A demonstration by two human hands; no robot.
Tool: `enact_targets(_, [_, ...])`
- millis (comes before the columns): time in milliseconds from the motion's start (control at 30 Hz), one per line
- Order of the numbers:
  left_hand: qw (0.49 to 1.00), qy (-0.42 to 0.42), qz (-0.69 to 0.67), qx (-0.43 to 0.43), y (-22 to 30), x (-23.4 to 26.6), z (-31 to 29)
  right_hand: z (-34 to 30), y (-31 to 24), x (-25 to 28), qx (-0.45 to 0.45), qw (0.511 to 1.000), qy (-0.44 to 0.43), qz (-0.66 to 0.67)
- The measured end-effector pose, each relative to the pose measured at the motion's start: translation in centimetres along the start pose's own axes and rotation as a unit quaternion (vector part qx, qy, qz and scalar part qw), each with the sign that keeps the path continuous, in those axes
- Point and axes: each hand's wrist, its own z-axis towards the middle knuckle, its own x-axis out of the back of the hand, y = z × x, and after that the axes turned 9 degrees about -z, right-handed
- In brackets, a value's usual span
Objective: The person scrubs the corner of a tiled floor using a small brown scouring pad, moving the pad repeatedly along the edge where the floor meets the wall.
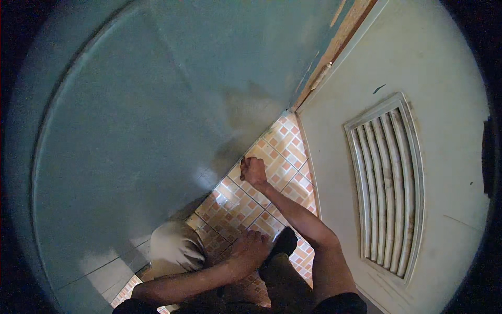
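My right hand is stretched forward low beside the blue-green wall, just above the tiled floor. Its fingers are curled into a fist, and whatever may be inside them is hidden. Closer to my body, my left hand hangs in shadow between my knees, next to a dark shoe. The fingers of that hand are bent inward, with the palm side out of sight. Beneath both hands lies the floor of patterned orange and cream tiles, with wet-looking glints near the wall.
A pale door with a slatted vent stands close on my right. Its hinge side meets a worn wooden frame. My bent knee in light trousers is near the wall at lower left.
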Motion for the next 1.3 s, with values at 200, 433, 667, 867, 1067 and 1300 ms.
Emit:
enact_targets(200, [0.996, -0.019, -0.069, 0.044, -0.1, 0.0, 0.6, -0.6, -2.0, 2.4, 0.016, 0.998, -0.053, -0.035])
enact_targets(433, [0.997, 0.014, -0.059, 0.043, -0.1, -1.2, 0.5, -0.2, -0.2, 0.5, 0.057, 0.997, -0.04, -0.029])
enact_targets(667, [1.0, -0.002, -0.017, 0.006, -0.1, 0.1, 0.0, 0.1, -0.2, 0.1, 0.037, 0.994, -0.105, -0.022])
enact_targets(867, [0.999, 0.0, -0.019, 0.033, -0.2, -2.0, 1.3, -0.2, 3.2, -1.1, 0.143, 0.848, -0.096, 0.501])
enact_targets(1067, [0.996, -0.033, -0.033, 0.071, 0.4, 0.0, 1.1, 0.2, 1.2, -0.6, 0.048, 0.999, -0.019, -0.009])
enact_targets(1300, [0.992, 0.079, -0.099, 0.012, 0.2, 1.2, -0.3, 0.0, -2.5, 2.0, 0.002, 0.993, -0.119, -0.009])
